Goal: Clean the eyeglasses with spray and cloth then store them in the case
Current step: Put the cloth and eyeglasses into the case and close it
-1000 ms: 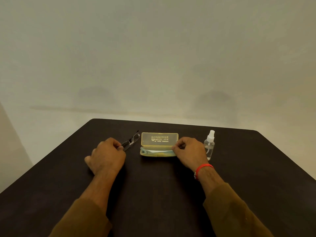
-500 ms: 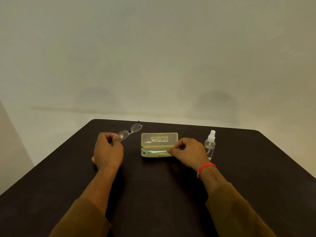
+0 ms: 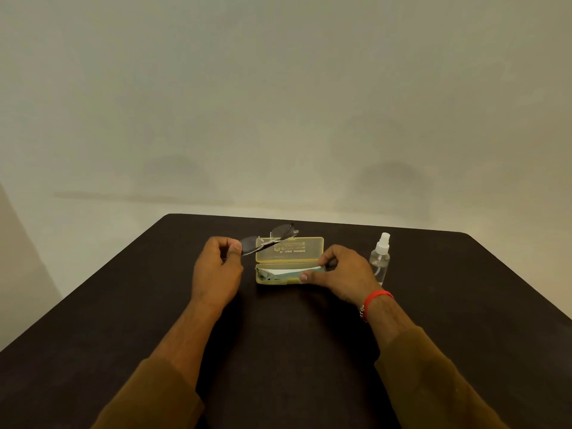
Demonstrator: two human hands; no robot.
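My left hand (image 3: 216,270) pinches one end of the folded eyeglasses (image 3: 269,238) and holds them in the air, over the left part of the open lid of the yellow case (image 3: 289,250). The case lies open on the dark table (image 3: 278,351), and a pale cloth (image 3: 288,272) rests in its lower half. My right hand (image 3: 343,275) grips the right end of the case, thumb on the front rim, fingers at the cloth's edge. A clear spray bottle (image 3: 380,258) with a white nozzle stands upright just right of that hand.
The far edge of the table runs close behind the case and the bottle, with a plain pale wall beyond. My brown sleeves cover both forearms near the front edge. A red band sits on my right wrist (image 3: 376,297).
My left hand has lifted the eyeglasses off the table and carried them to the right, over the case lid. My right hand has stayed at the right end of the case.
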